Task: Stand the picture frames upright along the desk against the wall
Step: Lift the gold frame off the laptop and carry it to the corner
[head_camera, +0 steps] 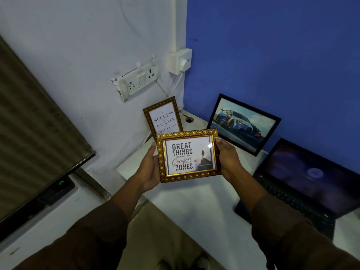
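Up in the air above the white desk (194,201), a gold frame (188,155) reading "Great Things Never Come From Comfort Zones" is held face-up between both hands: the left hand (151,166) grips its left edge with the thumb over the border, and the right hand (228,160) clasps its right edge the same way. Behind it, a second gold frame (164,116) with "Success" lettering stands upright against the pale wall (78,55) in the corner, while a black frame (243,123) showing a car leans on the blue wall (272,45) beside an open laptop (307,182).
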